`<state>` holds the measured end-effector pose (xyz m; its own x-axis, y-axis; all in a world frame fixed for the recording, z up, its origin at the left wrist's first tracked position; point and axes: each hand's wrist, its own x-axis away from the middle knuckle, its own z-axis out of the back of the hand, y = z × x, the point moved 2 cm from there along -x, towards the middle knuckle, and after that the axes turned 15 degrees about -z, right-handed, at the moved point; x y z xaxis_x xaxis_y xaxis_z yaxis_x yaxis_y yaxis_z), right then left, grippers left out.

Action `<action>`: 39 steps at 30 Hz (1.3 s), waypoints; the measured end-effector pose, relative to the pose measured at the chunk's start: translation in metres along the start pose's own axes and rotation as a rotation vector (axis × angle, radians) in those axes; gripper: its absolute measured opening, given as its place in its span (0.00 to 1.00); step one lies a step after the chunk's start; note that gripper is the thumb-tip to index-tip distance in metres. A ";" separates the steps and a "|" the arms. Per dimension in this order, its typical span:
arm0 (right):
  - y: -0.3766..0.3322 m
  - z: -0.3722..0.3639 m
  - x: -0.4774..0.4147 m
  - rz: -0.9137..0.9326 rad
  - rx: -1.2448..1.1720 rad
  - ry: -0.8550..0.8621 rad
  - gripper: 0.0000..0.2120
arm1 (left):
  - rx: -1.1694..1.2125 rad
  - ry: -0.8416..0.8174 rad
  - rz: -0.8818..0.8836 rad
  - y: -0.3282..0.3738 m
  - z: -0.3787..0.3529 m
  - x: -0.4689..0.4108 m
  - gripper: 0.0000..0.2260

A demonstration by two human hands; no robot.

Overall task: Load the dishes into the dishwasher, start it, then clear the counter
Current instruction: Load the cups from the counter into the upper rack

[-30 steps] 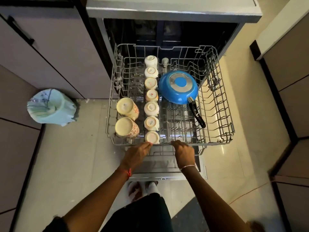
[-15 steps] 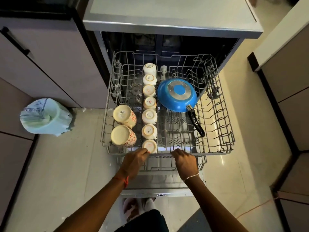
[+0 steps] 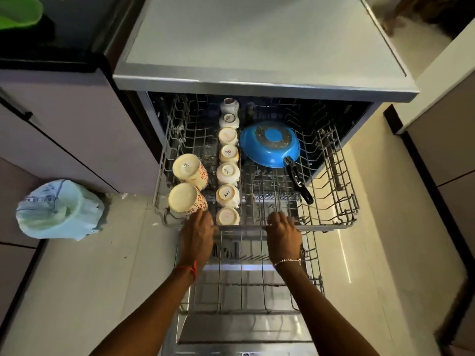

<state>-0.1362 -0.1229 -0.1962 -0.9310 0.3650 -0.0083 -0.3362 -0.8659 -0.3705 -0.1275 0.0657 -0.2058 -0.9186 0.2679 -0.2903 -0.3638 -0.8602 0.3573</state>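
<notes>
Loading in hand — left grip (image 3: 196, 235) and right grip (image 3: 284, 233) clasp the rack (image 3: 334, 223) at its front edge. Next, likely a level shove inward.

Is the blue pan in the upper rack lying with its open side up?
No, the blue pan lies upside down in the upper rack, its round base facing up.

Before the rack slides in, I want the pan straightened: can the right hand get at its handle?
Probably yes. The right hand grips the rack by its front rail, and the pan has its handle lying just beyond, with nothing over it. It would have to let go first.
</notes>
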 end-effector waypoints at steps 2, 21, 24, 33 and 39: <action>-0.003 -0.002 -0.016 -0.233 -0.124 -0.031 0.16 | 0.009 -0.008 0.258 -0.003 0.000 -0.013 0.13; -0.029 -0.041 -0.150 -1.084 -1.535 -0.689 0.05 | 1.958 0.261 1.077 -0.025 -0.061 -0.136 0.11; -0.035 -0.045 -0.180 -1.039 -1.507 -0.672 0.05 | 1.928 0.273 1.014 -0.035 -0.066 -0.164 0.09; -0.047 -0.056 -0.243 -0.889 -1.425 -0.632 0.08 | 1.889 0.290 0.853 -0.050 -0.090 -0.223 0.10; -0.044 -0.060 -0.246 -0.889 -1.344 -0.665 0.09 | 1.883 0.335 0.874 -0.050 -0.098 -0.220 0.20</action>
<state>0.1159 -0.1536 -0.2340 -0.5544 0.0421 0.8312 -0.7127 0.4917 -0.5003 0.1076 0.0077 -0.2468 -0.9181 -0.1214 0.3774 0.1680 0.7432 0.6477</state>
